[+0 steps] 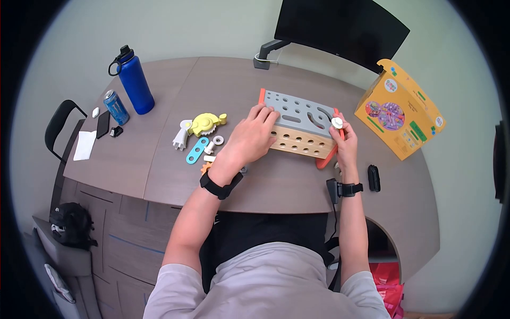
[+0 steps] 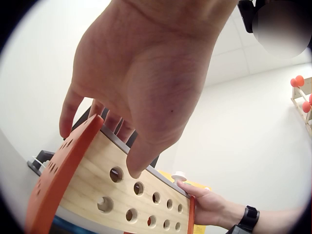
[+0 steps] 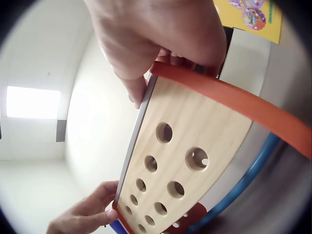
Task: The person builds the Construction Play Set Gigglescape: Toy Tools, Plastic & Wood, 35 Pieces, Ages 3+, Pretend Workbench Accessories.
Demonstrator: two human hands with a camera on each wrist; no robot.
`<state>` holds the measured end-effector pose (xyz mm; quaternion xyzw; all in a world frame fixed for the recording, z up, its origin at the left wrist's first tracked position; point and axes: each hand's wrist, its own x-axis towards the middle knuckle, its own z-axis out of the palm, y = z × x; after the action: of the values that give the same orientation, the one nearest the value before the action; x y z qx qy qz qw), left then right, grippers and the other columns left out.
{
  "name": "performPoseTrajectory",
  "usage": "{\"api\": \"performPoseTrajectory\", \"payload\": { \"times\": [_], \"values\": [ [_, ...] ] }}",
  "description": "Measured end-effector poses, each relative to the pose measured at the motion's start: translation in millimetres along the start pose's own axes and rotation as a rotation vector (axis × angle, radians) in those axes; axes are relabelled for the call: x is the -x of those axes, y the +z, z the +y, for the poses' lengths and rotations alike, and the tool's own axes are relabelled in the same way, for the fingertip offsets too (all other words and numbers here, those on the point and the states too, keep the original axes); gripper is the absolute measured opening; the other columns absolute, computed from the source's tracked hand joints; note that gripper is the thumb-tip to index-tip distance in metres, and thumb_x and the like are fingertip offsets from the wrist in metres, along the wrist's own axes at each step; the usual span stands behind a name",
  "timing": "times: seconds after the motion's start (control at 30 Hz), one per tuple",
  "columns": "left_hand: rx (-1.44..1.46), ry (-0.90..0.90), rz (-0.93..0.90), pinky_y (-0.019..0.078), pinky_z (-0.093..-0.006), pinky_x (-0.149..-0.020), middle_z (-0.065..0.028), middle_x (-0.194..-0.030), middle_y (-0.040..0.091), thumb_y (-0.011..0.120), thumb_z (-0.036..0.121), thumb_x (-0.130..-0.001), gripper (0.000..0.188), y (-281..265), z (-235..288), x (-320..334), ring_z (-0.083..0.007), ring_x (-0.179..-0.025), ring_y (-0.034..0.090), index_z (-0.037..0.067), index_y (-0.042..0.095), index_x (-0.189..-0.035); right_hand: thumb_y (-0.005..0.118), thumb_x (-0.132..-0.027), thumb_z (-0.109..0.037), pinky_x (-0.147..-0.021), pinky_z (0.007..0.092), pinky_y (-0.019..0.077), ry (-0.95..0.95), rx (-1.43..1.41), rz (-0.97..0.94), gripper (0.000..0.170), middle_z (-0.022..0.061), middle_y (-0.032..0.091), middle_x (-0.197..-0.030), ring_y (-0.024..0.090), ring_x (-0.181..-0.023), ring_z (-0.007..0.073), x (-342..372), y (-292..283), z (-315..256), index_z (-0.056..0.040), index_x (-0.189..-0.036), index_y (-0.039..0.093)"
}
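A toy workbench (image 1: 297, 139) stands on the table, with a grey slotted top, a pale wooden front full of round holes and orange end panels. My left hand (image 1: 254, 134) grips its left end, fingers over the top and thumb against the wooden front (image 2: 127, 189). At the other end my right hand (image 1: 346, 146) holds the bench by the orange panel (image 3: 219, 92), thumb along the top's edge, other fingers partly hidden behind the panel. A white flat-headed toy bolt (image 2: 179, 175) sticks up right by the right fingertips.
Left of the bench lie a yellow toy saw (image 1: 204, 125), a grey toy piece (image 1: 181, 135), a blue holed strip (image 1: 197, 150) and small loose parts. Farther left stand a blue bottle (image 1: 135, 85) and a can (image 1: 116, 108). A yellow box (image 1: 398, 109) and monitor (image 1: 340, 29) are behind.
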<state>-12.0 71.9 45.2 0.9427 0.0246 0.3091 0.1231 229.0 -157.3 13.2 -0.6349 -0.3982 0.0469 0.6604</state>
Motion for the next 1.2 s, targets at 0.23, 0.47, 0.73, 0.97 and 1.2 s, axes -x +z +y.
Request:
{"api": "performPoseTrajectory", "payload": {
  "times": [0.23,0.47,0.73,0.97,1.2],
  "values": [
    [0.006,-0.002,-0.003,0.0472,-0.0462,-0.118,-0.0198,-0.146,0.057,0.082,0.012,-0.088,0.061,-0.8,0.5,0.2,-0.0404,-0.145,0.047,0.002,0.054,-0.141,0.075,-0.100,-0.012,-0.128,0.0407,0.0313,0.021,-0.115,-0.017,0.037,0.0140,0.045,-0.169,0.039,-0.159,0.0257,-1.4,-2.8,-11.5,0.0039,-0.134,0.072],
    [0.011,-0.003,0.004,0.0468,-0.0464,-0.118,-0.0197,-0.147,0.057,0.082,0.013,-0.088,0.061,0.1,0.9,-0.7,-0.0401,-0.145,0.047,0.002,0.054,-0.141,0.077,-0.098,-0.016,-0.127,0.0421,0.0328,0.028,0.179,-0.035,0.036,0.0175,0.045,-0.169,0.040,-0.158,0.0284,-7.2,-10.7,-7.8,-0.0020,-0.131,0.076],
    [0.012,-0.002,-0.009,0.0453,-0.0464,-0.120,-0.0201,-0.148,0.056,0.081,0.014,-0.089,0.060,0.0,-1.1,-0.4,-0.0402,-0.145,0.046,0.001,0.054,-0.142,0.085,-0.092,-0.018,-0.124,0.0446,0.0369,0.000,0.148,-0.025,0.026,0.0174,0.049,-0.164,0.049,-0.151,0.0302,-8.0,-7.4,-16.4,-0.0019,-0.112,0.081],
    [0.041,-0.024,-0.035,0.0461,-0.0465,-0.119,-0.0183,-0.149,0.056,0.080,0.015,-0.091,0.059,-6.7,-0.3,-0.9,-0.0385,-0.148,0.044,0.003,0.054,-0.142,0.086,-0.091,-0.021,-0.118,0.0449,0.0452,0.039,0.371,-0.043,0.029,0.0148,0.048,-0.165,0.049,-0.151,0.0288,-16.9,-10.2,-24.8,-0.0023,-0.113,0.081],
    [0.044,-0.024,-0.035,0.0461,-0.0470,-0.119,-0.0182,-0.150,0.056,0.080,0.015,-0.092,0.058,-7.4,0.0,-1.5,-0.0387,-0.149,0.044,0.004,0.054,-0.143,0.084,-0.092,-0.020,-0.117,0.0430,0.0461,0.022,0.240,-0.137,0.034,0.0137,0.054,-0.160,0.055,-0.144,0.0271,-14.0,-18.0,-33.0,-0.0008,-0.120,0.080]
  ]
}}
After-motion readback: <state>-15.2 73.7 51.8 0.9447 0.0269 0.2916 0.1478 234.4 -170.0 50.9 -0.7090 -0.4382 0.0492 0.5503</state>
